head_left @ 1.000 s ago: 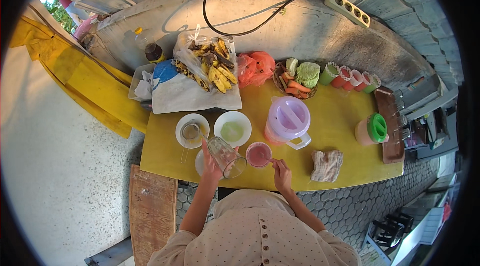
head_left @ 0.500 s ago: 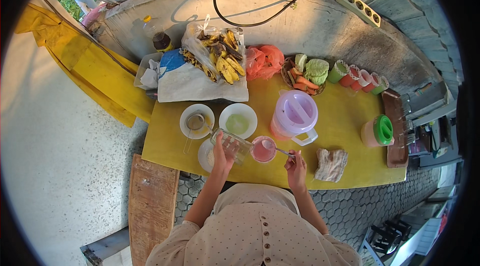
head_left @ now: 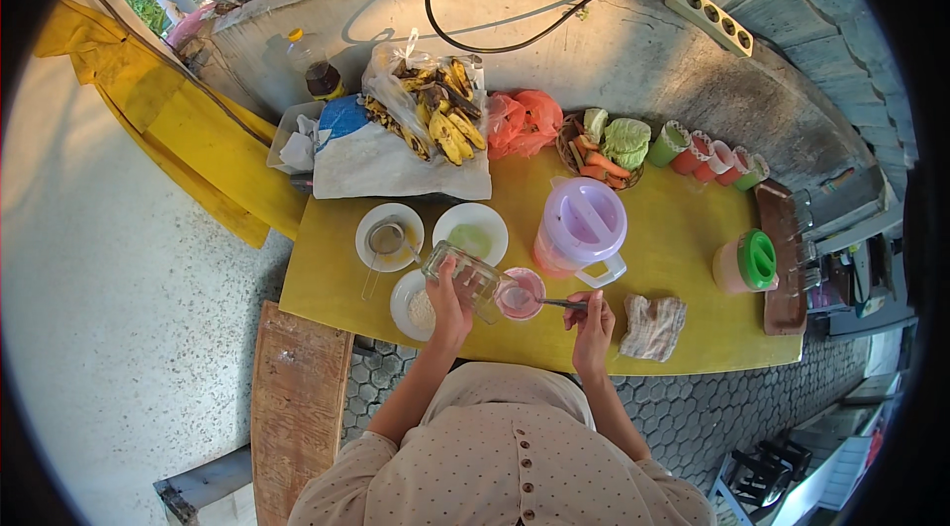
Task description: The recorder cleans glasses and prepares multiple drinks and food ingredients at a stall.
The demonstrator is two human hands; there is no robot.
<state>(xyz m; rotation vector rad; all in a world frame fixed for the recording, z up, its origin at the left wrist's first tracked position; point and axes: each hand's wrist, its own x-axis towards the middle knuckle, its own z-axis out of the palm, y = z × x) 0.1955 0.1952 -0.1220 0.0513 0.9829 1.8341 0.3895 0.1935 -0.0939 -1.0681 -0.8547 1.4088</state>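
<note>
My left hand (head_left: 451, 306) is wrapped round a clear glass (head_left: 467, 279), which lies tilted on its side with one end beside a pink cup (head_left: 518, 281). A spoon (head_left: 562, 303) is pinched by its handle in my right hand (head_left: 592, 330). Its bowl reaches into the cup, over or in something pink; how deep I cannot tell. Left of the glass are a white bowl with a metal strainer (head_left: 386, 235), a white bowl of pale green stuff (head_left: 472, 241) and a white bowl of pale grains (head_left: 420, 310), partly behind my left hand.
A purple-lidded pitcher (head_left: 584, 224) stands just beyond the cup. A folded cloth (head_left: 654, 326) lies right of my right hand. Farther off are bananas (head_left: 450, 130), a vegetable basket (head_left: 599, 162), several colored cups (head_left: 712, 160), a green-lidded jug (head_left: 757, 259) and a brown tray (head_left: 785, 288).
The glass has shifted slightly right and tipped closer to level. The spoon's bowl has dropped lower into the pink cup, and my right hand has moved a little right.
</note>
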